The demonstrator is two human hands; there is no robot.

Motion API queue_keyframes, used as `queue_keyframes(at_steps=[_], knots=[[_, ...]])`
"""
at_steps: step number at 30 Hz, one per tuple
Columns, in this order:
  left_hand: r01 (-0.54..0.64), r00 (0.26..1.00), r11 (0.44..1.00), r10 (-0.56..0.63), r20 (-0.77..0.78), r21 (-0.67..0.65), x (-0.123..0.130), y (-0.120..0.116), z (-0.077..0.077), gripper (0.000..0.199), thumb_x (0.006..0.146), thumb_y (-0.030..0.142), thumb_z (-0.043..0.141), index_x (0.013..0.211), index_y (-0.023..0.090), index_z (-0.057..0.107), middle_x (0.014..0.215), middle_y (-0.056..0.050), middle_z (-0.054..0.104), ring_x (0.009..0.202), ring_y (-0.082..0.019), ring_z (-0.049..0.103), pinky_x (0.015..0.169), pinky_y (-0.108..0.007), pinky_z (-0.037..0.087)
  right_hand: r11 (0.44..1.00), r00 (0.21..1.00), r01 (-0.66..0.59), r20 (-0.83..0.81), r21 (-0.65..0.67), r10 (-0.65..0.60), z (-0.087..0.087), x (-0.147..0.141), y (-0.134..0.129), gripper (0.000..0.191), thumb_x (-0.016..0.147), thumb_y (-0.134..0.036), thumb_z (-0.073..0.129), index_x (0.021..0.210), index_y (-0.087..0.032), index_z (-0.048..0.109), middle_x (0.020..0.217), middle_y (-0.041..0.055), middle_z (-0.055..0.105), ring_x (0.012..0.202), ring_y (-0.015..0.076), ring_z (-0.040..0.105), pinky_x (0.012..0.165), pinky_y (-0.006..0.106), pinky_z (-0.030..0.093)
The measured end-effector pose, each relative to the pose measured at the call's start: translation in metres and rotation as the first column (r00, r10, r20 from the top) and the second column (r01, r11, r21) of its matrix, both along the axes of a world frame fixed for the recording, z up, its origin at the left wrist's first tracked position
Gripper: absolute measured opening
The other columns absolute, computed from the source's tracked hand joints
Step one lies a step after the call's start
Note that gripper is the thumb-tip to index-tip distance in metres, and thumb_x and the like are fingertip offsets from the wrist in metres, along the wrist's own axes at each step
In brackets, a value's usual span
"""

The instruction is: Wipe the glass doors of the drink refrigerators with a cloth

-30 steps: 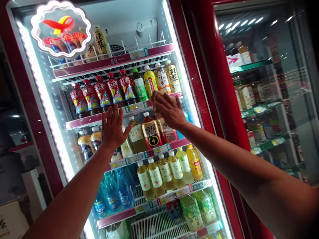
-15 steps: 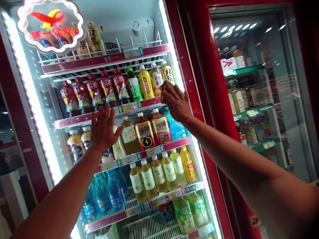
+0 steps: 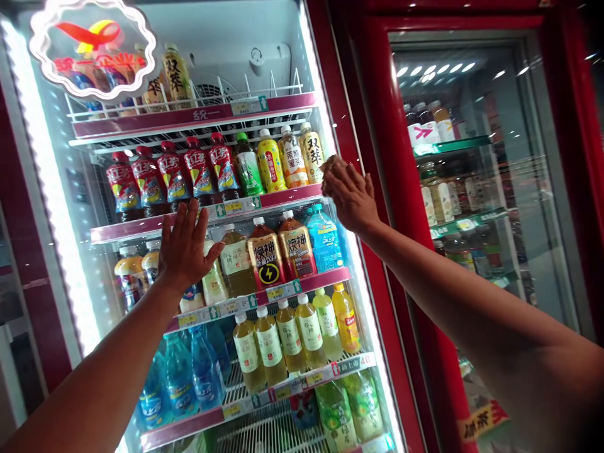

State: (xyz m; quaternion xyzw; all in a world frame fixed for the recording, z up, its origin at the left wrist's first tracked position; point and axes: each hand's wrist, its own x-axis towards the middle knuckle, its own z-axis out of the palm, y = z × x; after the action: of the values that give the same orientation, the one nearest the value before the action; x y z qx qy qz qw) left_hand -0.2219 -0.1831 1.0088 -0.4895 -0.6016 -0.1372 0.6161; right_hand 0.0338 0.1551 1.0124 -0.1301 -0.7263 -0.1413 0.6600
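Note:
My left hand (image 3: 185, 245) lies flat with spread fingers against the glass door (image 3: 236, 38) of a lit drinks cooler, in front of the second and third shelves. Under the fingers of my right hand (image 3: 352, 195) is a crumpled brownish cloth (image 3: 330, 173), pressed to the glass near the door's right edge. Most of the cloth is hidden by the hand. Behind the glass, red-capped tea bottles (image 3: 174, 173) stand in a row. A yellow-labelled bottle (image 3: 311, 151) stands just left of the cloth.
A bright scalloped logo sign (image 3: 94, 53) sits on the upper left of the door. Lower shelves hold blue bottles (image 3: 205, 365) and pale green tea bottles (image 3: 268, 349). To the right, past a red frame (image 3: 401, 189), stands a second glass-fronted cooler (image 3: 472, 82) with bottles.
My right hand has slid the cloth right across the glass, off the yellow-labelled bottle and toward the door's edge. My left hand stays on the glass. The view has shifted slightly.

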Motion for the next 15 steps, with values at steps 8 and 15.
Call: queue_keyframes(at_steps=[8,15], knots=[[-0.017,1.000,1.000,0.017,0.013,0.006,0.002,0.000,0.000,0.084,0.099,0.059,0.043,0.166,0.023,0.009,0.173,-0.012,0.010,0.161,-0.031,0.003,0.129,-0.056,0.000,1.000,1.000,0.008,-0.005,0.018,-0.008,-0.034,0.007,0.013,0.054,0.104,-0.034,0.039,0.157,-0.039,0.039,0.166,-0.0031,0.038,0.157,0.0263,0.025,0.125,0.059,0.024],[0.006,0.998,1.000,-0.007,0.064,0.016,0.011,-0.001,-0.002,0.070,0.100,0.059,0.042,0.162,0.029,0.031,0.174,-0.003,0.007,0.160,-0.032,0.007,0.129,-0.057,0.002,0.995,0.997,-0.006,-0.074,-0.104,-0.002,-0.037,0.011,0.020,0.053,0.103,-0.035,0.040,0.156,-0.040,0.040,0.166,-0.0036,0.037,0.158,0.0263,0.022,0.125,0.060,0.021]])
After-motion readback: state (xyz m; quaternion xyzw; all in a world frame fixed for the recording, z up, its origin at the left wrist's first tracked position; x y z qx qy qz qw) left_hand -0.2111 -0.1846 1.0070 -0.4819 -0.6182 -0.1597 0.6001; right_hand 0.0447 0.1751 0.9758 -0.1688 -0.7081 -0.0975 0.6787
